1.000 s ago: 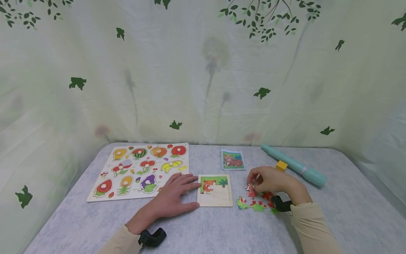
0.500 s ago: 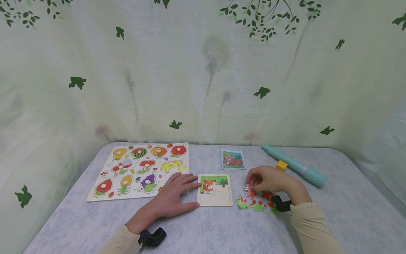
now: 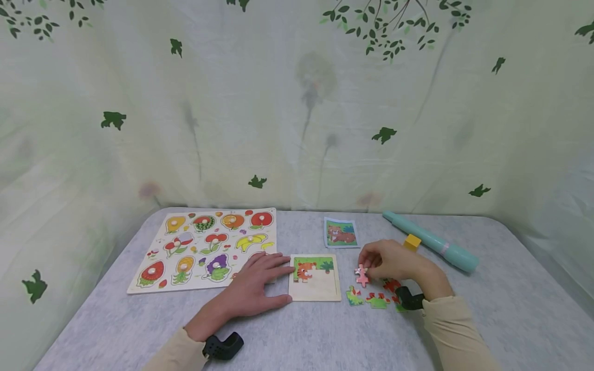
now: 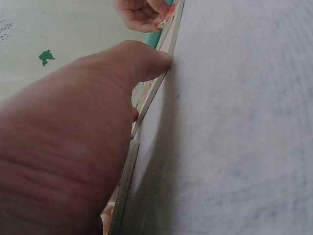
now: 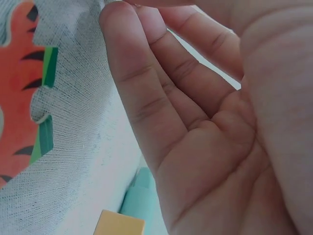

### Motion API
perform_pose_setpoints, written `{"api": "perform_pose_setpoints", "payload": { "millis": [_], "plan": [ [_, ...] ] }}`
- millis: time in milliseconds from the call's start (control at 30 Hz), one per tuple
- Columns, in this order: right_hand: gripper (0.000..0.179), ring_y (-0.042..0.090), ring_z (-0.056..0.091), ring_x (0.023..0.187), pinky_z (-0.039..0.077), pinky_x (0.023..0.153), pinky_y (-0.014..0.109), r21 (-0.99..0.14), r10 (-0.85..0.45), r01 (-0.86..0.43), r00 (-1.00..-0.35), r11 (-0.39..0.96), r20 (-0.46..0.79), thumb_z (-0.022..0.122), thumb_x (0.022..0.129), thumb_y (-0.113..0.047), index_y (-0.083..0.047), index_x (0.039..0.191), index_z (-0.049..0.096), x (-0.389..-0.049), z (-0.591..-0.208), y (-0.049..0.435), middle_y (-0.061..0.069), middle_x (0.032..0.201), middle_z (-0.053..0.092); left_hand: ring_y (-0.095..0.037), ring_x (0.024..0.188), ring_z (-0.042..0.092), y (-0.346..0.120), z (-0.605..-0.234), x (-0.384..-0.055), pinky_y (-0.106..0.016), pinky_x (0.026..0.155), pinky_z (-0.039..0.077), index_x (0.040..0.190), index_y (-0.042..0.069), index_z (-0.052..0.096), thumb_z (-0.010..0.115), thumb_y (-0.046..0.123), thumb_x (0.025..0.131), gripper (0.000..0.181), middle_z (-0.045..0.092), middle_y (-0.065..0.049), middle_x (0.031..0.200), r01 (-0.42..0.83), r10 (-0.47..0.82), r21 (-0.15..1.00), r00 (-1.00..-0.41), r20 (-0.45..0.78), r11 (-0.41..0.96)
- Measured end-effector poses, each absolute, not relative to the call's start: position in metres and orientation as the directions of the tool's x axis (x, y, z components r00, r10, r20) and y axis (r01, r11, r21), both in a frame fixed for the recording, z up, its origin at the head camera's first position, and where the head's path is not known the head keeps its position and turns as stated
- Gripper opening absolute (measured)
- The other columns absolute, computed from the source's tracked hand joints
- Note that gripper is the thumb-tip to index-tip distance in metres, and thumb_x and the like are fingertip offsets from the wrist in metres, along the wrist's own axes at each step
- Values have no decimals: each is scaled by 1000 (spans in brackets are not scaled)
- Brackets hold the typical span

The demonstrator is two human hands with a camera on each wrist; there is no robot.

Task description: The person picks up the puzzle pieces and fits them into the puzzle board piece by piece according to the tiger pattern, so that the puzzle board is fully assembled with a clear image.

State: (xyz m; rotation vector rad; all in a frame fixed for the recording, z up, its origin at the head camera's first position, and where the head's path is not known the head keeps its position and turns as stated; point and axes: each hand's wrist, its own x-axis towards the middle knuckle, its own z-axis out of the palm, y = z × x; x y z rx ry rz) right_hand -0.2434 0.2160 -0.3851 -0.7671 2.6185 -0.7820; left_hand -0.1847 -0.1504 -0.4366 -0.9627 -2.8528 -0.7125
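My left hand (image 3: 252, 288) lies with fingers spread, its fingertips and thumb against the left edge of a wooden puzzle tray (image 3: 317, 292). Joined pieces showing a tiger's head and greenery fill the tray's upper part. In the left wrist view the thumb (image 4: 154, 62) touches the tray's side. My right hand (image 3: 390, 260) pinches a pinkish-red jigsaw piece (image 3: 361, 276) between thumb and fingers, right of the tray. Several loose jigsaw pieces (image 3: 378, 301) lie below that hand, some partly hidden by it. An orange striped piece (image 5: 17, 98) shows large in the right wrist view.
A fruit puzzle board (image 3: 199, 284) lies at the left, partly under my left hand. Behind the tray is a small picture card (image 3: 341, 235). A yellow block (image 3: 411, 242) and a teal tube-shaped object (image 3: 433, 243) lie beyond my right hand. A printed curtain hangs behind the table.
My right hand has shifted slightly left and away from me, carrying the pinched jigsaw piece, which has turned and looks paler. My left hand and the tray have stayed in place.
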Motion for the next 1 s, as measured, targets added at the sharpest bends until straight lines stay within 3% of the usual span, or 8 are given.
{"api": "perform_pose_setpoints", "payload": {
  "millis": [1000],
  "plan": [
    [17,5,61,78,55,72,22,-540,-637,-551,-770,636,36,73,87,-5,-17,99,73,-244,-388,197,-12,87,67,-26,146,44,-150,-437,-185,-56,122,25,142,20,64,72,52,92,60,56,-4,152,611,573,396,-788,225,685]
  ]
}}
